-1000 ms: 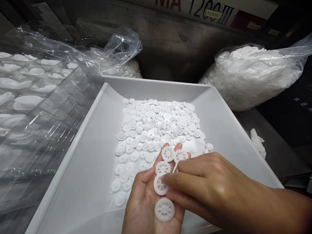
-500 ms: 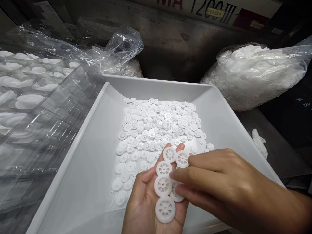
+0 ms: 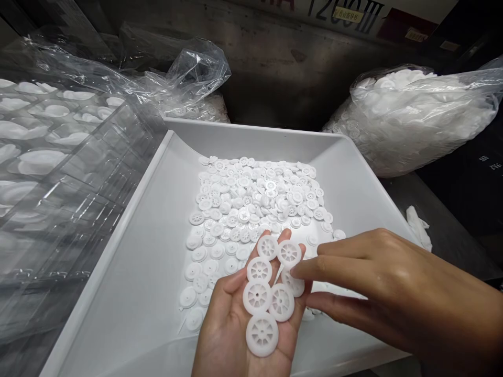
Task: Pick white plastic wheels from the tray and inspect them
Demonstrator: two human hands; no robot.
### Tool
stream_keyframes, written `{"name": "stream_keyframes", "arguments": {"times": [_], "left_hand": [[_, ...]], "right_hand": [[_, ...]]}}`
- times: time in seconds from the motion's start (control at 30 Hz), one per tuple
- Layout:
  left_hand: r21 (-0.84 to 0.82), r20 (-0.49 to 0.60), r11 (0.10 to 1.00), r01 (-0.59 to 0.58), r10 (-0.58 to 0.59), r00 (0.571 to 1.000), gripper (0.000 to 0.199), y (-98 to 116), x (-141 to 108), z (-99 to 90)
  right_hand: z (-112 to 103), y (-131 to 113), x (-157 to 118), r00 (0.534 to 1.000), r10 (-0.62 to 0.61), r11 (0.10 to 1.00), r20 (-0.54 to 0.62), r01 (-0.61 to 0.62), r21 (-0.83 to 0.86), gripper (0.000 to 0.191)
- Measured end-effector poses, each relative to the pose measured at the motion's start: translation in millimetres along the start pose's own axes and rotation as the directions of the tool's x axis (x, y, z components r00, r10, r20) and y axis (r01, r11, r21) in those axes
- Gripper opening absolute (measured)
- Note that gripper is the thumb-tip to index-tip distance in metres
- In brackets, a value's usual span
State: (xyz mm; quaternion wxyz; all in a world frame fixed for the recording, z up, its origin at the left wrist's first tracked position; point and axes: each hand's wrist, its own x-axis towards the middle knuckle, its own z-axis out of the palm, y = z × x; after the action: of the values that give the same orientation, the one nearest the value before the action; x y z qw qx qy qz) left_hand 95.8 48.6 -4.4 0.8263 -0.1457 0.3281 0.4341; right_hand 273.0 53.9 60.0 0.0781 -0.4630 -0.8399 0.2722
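My left hand (image 3: 236,324), palm up, holds several white spoked wheels (image 3: 262,334) spread over its palm and fingers. At the right of that palm, my right hand (image 3: 365,283) touches a wheel (image 3: 293,283) with its index fingertip; its thumb is apart below. Beneath and beyond both hands, many similar white discs (image 3: 243,214) lie in a heap inside a white tray (image 3: 129,262), in a looser layer toward its left side.
Clear plastic trays with white parts in round pockets (image 3: 41,162) stand at the left. Behind them lies crumpled clear film (image 3: 200,68). A clear bag full of white parts (image 3: 412,120) sits at the back right, and a white crumpled piece (image 3: 418,228) lies right of the tray.
My right hand has moved slightly right and its fingers have spread. Another wheel now shows under its index finger, and the wheels in my left hand have shifted a little left.
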Motion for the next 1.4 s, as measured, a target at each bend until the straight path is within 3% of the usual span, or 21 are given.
{"name": "stream_keyframes", "arguments": {"times": [0.1,0.23,0.33,0.47,0.7,0.9,1.4], "left_hand": [[0.027,-0.023,1.000,-0.016,0.017,1.000,0.019,1,0,2.4],[0.075,0.034,0.996,-0.040,0.038,0.999,0.025,1,1,-0.7],[0.098,0.089,0.993,-0.058,0.049,0.995,0.030,1,2,-5.4],[0.107,0.171,0.993,-0.046,0.027,0.985,0.034,1,2,-7.8],[0.121,0.031,0.987,-0.101,0.098,0.995,0.059,0,2,1.5],[0.109,0.025,0.989,-0.103,0.101,0.995,0.071,-2,2,2.0],[0.126,0.021,0.984,-0.123,0.121,0.992,0.055,4,2,-11.5]], "right_hand": [[0,0,-1,1.000,0.011,1.000,0.007,-0.012,0.029,0.008],[0,0,-1,0.999,0.021,0.999,0.031,-0.019,-0.043,0.006],[2,0,0,0.998,-0.053,0.996,0.015,0.054,-0.069,0.013],[8,-2,3,0.985,-0.174,0.976,-0.016,0.170,-0.138,0.006],[11,-4,9,0.966,-0.257,0.927,0.022,0.253,-0.276,0.024],[12,-5,10,0.962,-0.272,0.921,0.010,0.264,-0.285,0.025],[9,0,4,0.967,-0.254,0.934,0.016,0.249,-0.256,0.020]]}}
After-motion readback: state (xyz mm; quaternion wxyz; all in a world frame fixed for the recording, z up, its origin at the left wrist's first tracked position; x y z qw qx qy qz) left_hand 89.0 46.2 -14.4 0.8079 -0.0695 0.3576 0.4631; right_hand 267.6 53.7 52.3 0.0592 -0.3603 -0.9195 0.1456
